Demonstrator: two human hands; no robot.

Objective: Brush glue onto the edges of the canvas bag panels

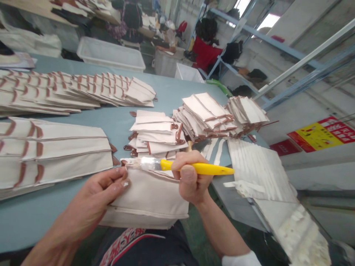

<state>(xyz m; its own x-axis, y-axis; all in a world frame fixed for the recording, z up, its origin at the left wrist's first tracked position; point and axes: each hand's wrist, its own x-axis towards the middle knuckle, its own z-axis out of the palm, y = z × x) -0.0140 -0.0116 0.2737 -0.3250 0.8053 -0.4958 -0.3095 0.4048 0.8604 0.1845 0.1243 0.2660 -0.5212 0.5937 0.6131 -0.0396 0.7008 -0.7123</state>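
My right hand (190,177) is closed round a yellow-handled brush (205,169), whose bristles point left onto the top edge of a cream fabric piece (151,199). That piece lies on a small stack at the near edge of the blue table (36,218). My left hand (95,195) presses on the piece's left side, fingers pinching its upper corner beside the bristles.
Rows of cream pieces with brown trim (74,90) fan across the far table, with larger ones (55,151) at left and stacks (202,116) ahead. A glue-smeared board (263,173) lies at right. White tubs (111,53) and blue shelving (277,40) stand beyond.
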